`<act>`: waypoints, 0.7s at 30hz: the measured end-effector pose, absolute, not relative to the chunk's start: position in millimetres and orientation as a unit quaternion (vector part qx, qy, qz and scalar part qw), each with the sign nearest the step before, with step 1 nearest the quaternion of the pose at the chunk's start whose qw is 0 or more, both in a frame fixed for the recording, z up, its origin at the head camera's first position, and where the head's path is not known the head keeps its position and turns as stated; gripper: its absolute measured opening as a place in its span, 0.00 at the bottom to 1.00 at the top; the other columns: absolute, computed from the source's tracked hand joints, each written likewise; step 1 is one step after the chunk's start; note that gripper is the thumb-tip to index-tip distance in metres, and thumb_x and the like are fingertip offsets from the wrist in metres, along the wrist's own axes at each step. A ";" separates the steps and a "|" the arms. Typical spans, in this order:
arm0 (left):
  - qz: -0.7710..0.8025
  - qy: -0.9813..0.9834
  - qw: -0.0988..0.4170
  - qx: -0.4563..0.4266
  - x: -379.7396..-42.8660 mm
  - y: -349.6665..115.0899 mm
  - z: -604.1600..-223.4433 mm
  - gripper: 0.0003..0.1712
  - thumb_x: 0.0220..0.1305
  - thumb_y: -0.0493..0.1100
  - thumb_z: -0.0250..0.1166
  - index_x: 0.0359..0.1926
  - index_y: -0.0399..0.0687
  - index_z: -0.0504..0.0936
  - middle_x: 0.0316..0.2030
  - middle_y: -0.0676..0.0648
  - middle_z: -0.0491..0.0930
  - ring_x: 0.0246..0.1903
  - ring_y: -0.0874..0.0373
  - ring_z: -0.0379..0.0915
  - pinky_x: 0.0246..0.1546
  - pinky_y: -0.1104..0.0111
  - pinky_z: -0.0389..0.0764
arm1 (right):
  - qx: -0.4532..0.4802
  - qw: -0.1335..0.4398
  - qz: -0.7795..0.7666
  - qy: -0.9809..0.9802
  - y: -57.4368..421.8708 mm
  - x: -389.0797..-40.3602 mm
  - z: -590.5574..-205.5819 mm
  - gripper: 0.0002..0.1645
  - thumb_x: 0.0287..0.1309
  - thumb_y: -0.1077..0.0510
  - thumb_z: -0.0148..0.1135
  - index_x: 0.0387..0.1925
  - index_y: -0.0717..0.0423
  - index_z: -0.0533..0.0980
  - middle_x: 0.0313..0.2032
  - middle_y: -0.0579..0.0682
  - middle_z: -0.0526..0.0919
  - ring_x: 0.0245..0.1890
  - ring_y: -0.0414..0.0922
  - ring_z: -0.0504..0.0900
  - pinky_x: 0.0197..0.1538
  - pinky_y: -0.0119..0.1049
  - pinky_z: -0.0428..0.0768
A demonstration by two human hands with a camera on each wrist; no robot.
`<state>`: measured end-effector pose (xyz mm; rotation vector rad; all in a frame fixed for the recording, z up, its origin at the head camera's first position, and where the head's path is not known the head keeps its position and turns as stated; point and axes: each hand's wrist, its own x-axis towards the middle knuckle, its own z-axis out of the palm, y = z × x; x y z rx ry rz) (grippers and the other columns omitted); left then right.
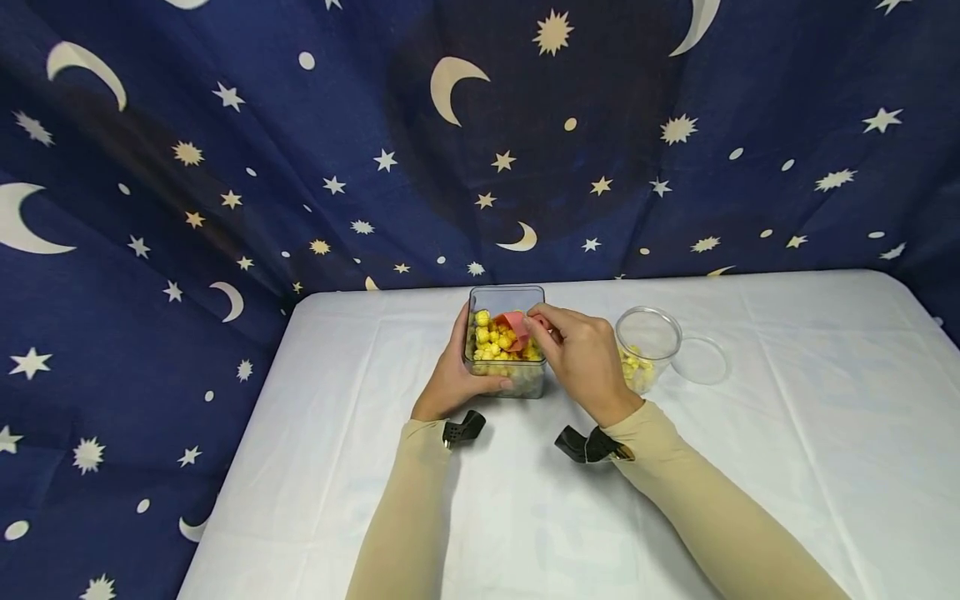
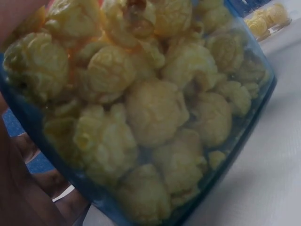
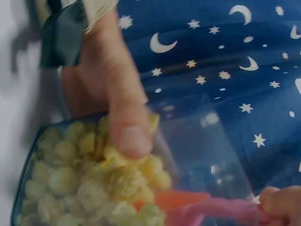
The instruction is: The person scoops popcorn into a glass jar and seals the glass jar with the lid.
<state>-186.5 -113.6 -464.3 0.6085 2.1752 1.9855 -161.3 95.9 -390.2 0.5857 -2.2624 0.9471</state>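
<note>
A clear square-topped container [image 1: 529, 385] stands at the table's far middle, filled with yellow popcorn [image 1: 491, 343]. My left hand [image 1: 452, 373] grips it from the left, thumb along the near wall; the right wrist view shows that thumb [image 3: 131, 139] in front of the popcorn. Over the container's right side, my right hand [image 1: 587, 352] pinches the handle of a small pink scoop [image 1: 516, 330]. The scoop's head lies among the popcorn inside; in the right wrist view its pink handle [image 3: 230, 208] reaches to the fingertips. Popcorn and the container's wall fill the left wrist view.
Right of the container stands a round clear tub [image 1: 676, 323] with some popcorn [image 1: 634, 368] in its bottom. A clear round lid [image 1: 726, 363] lies flat beside it. The white-covered table [image 1: 360, 500] meets a dark blue star-patterned curtain [image 1: 337, 242] behind and at left.
</note>
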 end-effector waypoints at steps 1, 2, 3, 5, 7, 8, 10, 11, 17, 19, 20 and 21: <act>0.659 0.722 0.067 0.202 -188.3 -113.6 -467.9 0.75 0.46 0.35 0.82 0.81 0.65 0.38 0.78 0.46 0.52 0.70 0.52 0.60 0.70 0.53 0.61 | 0.219 0.303 0.362 -0.854 96.1 -161.5 -390.2 0.06 0.63 0.59 0.69 0.33 0.59 0.84 0.20 0.47 0.79 0.16 0.38 0.67 0.21 0.34 0.67; 0.656 0.725 0.065 0.200 -189.7 -113.8 -471.5 0.75 0.46 0.36 0.83 0.81 0.67 0.38 0.78 0.47 0.52 0.70 0.53 0.60 0.70 0.54 0.60 | 0.216 0.301 0.369 -0.852 96.3 -161.4 -390.3 0.06 0.63 0.59 0.69 0.32 0.59 0.84 0.19 0.46 0.77 0.16 0.38 0.66 0.21 0.34 0.65; 0.655 0.726 0.065 0.198 -191.2 -113.9 -475.2 0.75 0.46 0.36 0.83 0.80 0.69 0.38 0.78 0.47 0.51 0.70 0.53 0.59 0.71 0.54 0.60 | 0.211 0.301 0.377 -0.850 96.7 -161.3 -390.6 0.06 0.64 0.60 0.69 0.32 0.58 0.84 0.18 0.46 0.76 0.16 0.38 0.65 0.21 0.33 0.65; 0.652 0.730 0.062 0.195 -193.4 -114.2 -481.4 0.76 0.45 0.38 0.83 0.80 0.73 0.38 0.78 0.48 0.51 0.71 0.55 0.59 0.71 0.54 0.60 | 0.203 0.304 0.390 -0.845 97.6 -159.8 -391.9 0.06 0.64 0.60 0.68 0.31 0.57 0.84 0.17 0.44 0.73 0.15 0.38 0.65 0.20 0.32 0.63; 0.649 0.733 0.057 0.194 -194.1 -114.9 -484.6 0.75 0.44 0.41 0.85 0.79 0.76 0.39 0.78 0.48 0.51 0.71 0.56 0.58 0.71 0.54 0.59 | 0.195 0.307 0.398 -0.842 98.6 -157.3 -393.5 0.06 0.64 0.60 0.68 0.31 0.58 0.85 0.17 0.44 0.73 0.15 0.37 0.65 0.20 0.30 0.63; 0.647 0.735 0.053 0.194 -194.1 -115.3 -485.6 0.75 0.43 0.44 0.85 0.79 0.77 0.39 0.78 0.48 0.51 0.71 0.56 0.58 0.71 0.54 0.59 | 0.191 0.309 0.400 -0.842 99.0 -156.3 -394.2 0.06 0.64 0.60 0.68 0.32 0.58 0.85 0.17 0.44 0.73 0.15 0.37 0.66 0.20 0.29 0.63; 0.649 0.733 0.049 0.197 -194.5 -115.5 -486.3 0.75 0.43 0.47 0.85 0.79 0.78 0.40 0.78 0.48 0.51 0.71 0.57 0.57 0.71 0.53 0.59 | 0.183 0.310 0.399 -0.843 99.8 -154.9 -395.2 0.06 0.64 0.60 0.68 0.32 0.58 0.85 0.17 0.44 0.74 0.15 0.37 0.66 0.20 0.28 0.63; 0.648 0.734 0.048 0.198 -194.6 -115.6 -486.5 0.75 0.43 0.48 0.85 0.79 0.78 0.40 0.78 0.49 0.51 0.72 0.57 0.57 0.71 0.53 0.59 | 0.181 0.310 0.396 -0.845 99.7 -154.6 -395.6 0.06 0.64 0.60 0.68 0.33 0.59 0.85 0.17 0.45 0.75 0.15 0.37 0.66 0.20 0.29 0.64; 0.652 0.733 0.064 0.185 -194.2 -115.5 -484.9 0.75 0.44 0.41 0.84 0.79 0.75 0.39 0.77 0.52 0.53 0.69 0.56 0.61 0.70 0.56 0.62 | 0.201 0.307 0.373 -0.852 92.0 -156.0 -397.0 0.06 0.63 0.61 0.69 0.34 0.62 0.85 0.23 0.51 0.83 0.18 0.40 0.74 0.23 0.36 0.75; 0.647 0.738 0.071 0.178 -194.1 -115.6 -484.3 0.76 0.45 0.38 0.84 0.80 0.72 0.37 0.77 0.51 0.53 0.69 0.54 0.60 0.70 0.56 0.62 | 0.202 0.296 0.376 -0.854 90.0 -157.3 -396.5 0.06 0.64 0.61 0.68 0.33 0.60 0.85 0.22 0.49 0.82 0.17 0.39 0.73 0.23 0.36 0.74; 0.644 0.741 0.073 0.175 -193.9 -115.8 -484.2 0.77 0.45 0.38 0.83 0.80 0.71 0.37 0.77 0.50 0.52 0.70 0.54 0.60 0.70 0.55 0.61 | 0.200 0.290 0.381 -0.855 89.6 -157.8 -395.9 0.06 0.65 0.60 0.67 0.32 0.59 0.85 0.21 0.47 0.81 0.17 0.38 0.72 0.22 0.35 0.72; 0.640 0.745 0.074 0.173 -193.7 -116.0 -484.3 0.77 0.45 0.37 0.83 0.80 0.70 0.36 0.77 0.50 0.52 0.70 0.53 0.59 0.71 0.55 0.60 | 0.197 0.282 0.389 -0.855 89.5 -157.9 -395.3 0.06 0.65 0.60 0.67 0.32 0.58 0.84 0.20 0.46 0.79 0.16 0.38 0.70 0.22 0.34 0.71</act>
